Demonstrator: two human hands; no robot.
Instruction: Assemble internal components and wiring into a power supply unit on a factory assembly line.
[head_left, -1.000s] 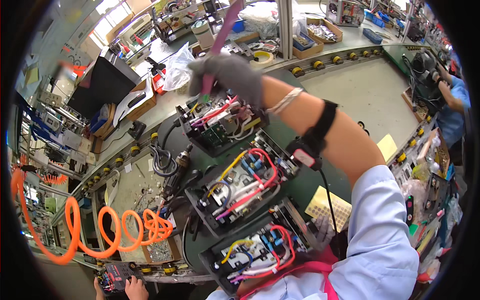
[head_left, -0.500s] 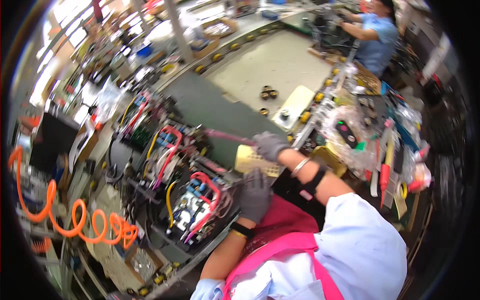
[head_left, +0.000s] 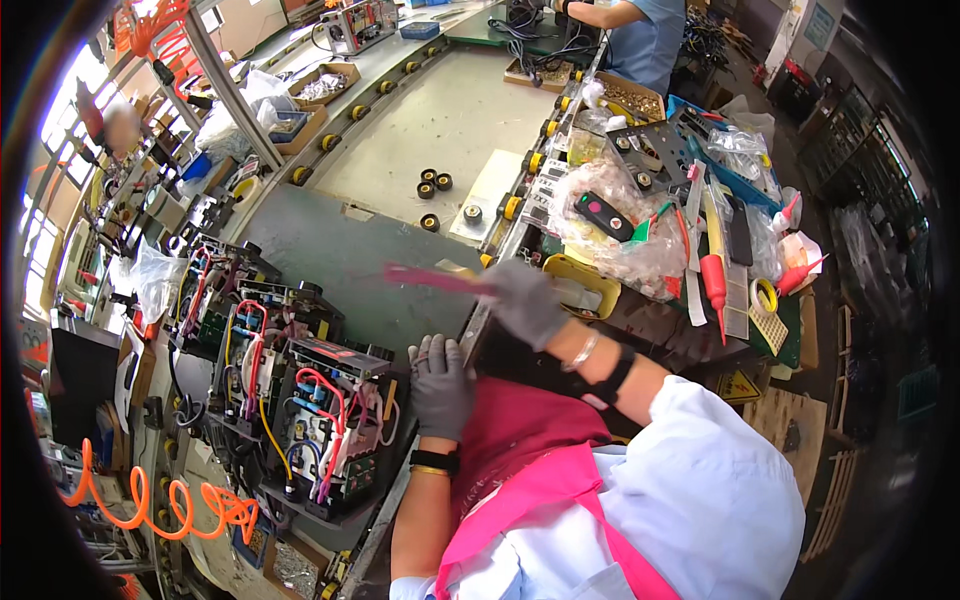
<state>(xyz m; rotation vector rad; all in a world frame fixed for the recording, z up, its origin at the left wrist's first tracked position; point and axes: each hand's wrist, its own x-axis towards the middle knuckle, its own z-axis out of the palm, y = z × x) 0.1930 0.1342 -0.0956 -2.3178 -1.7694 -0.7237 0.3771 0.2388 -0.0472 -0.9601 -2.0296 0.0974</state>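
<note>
Both my hands wear grey gloves. My right hand (head_left: 525,300) is closed round one end of a long pinkish-red strip-like tool (head_left: 435,279), which points left over the dark green board (head_left: 350,250). Motion blurs this tool, so its exact kind is unclear. My left hand (head_left: 438,388) lies at the board's near edge, fingers stretched out, with nothing visible in it. Just left of it stands an open electronic unit (head_left: 325,430) with red, blue and yellow wires. More such wired units (head_left: 245,350) stand in a row behind it.
Black rollers (head_left: 429,185) lie on the pale surface ahead. At right are a yellow bin (head_left: 590,280), a plastic bag (head_left: 600,225) and red-tipped bottles (head_left: 713,290). An orange coiled hose (head_left: 180,505) hangs at left. A co-worker (head_left: 640,45) stands at far right.
My view has turned, shifting the scene leftward. My left hand has moved off to the left with fingers spread on the board. A pale yellow holed piece between my hands no longer shows there.
</note>
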